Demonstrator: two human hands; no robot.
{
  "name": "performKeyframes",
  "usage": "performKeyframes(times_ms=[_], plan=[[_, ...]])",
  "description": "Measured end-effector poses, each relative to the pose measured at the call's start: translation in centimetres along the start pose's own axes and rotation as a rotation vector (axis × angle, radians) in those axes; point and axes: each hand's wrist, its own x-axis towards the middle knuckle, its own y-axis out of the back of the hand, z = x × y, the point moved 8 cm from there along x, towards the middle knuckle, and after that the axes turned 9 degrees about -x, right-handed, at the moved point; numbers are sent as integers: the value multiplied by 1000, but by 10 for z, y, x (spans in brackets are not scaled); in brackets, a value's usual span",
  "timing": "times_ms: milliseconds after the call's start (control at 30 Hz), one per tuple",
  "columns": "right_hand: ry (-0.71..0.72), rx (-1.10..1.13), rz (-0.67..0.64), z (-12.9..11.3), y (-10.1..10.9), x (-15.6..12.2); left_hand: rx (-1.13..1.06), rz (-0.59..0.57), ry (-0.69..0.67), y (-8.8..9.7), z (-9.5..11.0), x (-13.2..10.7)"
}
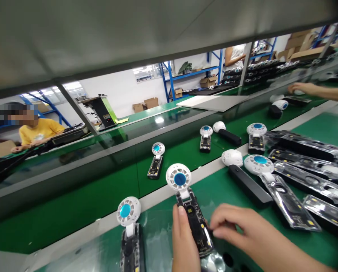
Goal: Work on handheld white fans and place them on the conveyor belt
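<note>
At the near edge of the bench, a lot is cut off by the bottom of the frame: both wrists drop out of view, and so does the lower end of the open fan that the hands are on, so I can't see what's under its handle beyond a bit of shiny clear wrap. A second fan just to the left loses most of its handle the same way. A big grey overhead panel blocks the whole top of the view, and the stack of clear-shelled handles on the right is too glary to count properly. As for the hands, the left hand comes up from below and is closed around the left side of the open fan's handle, thumb lying flat along the edge of the bare circuit board. The right hand reaches in from the lower right, knuckles up, fingertips bunched together and pinching at the handle's right edge; whatever is under those tips is hidden. The fan's white head with the blue centre points away from the person, toward the conveyor belt, where a few more fans lie well apart. Far right, someone else's hand rests over the belt, and a co-worker in a yellow shirt sits at the left.
</note>
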Motion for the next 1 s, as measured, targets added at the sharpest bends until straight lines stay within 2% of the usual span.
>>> performKeyframes(times_ms=[133, 267, 367, 600, 1000], plan=[[8, 37, 70, -19, 14, 22, 84, -63, 15, -8, 3, -2], [54, -87, 115, -28, 11, 33, 34, 26, 7, -4, 5, -2], [63, -141, 124, -28, 8, 33, 30, 50, -32, -4, 9, -2], [62, -124, 153, -26, 6, 30, 130, 19, -94, -4, 15, -2], [95, -194, 150, -28, 5, 31, 158, 52, -98, 0, 11, 0]])
